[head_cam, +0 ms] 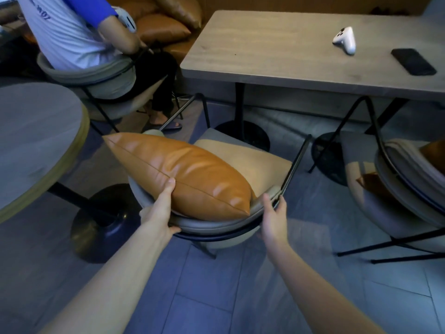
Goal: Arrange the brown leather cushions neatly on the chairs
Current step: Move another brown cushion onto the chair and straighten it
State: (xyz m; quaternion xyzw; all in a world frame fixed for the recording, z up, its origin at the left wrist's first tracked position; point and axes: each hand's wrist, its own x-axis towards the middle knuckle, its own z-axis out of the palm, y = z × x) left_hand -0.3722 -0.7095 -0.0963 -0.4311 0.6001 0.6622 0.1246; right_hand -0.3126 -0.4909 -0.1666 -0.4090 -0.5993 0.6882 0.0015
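The left hand (161, 208) gripped the near edge of the brown leather cushion (183, 174), thumb on top. The right hand (273, 213) closed on the chair (216, 227) backrest rim just beside the cushion's corner. The cushion leaned inside that backrest, above the seat. Beyond stood the counter (277, 49).

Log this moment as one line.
left hand: on cushion | right hand: gripping chair backrest | cushion: leaning in chair

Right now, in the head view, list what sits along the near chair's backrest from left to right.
Left hand gripping the backrest edge → brown leather cushion leaning on the chair → right hand on the backrest's right end.
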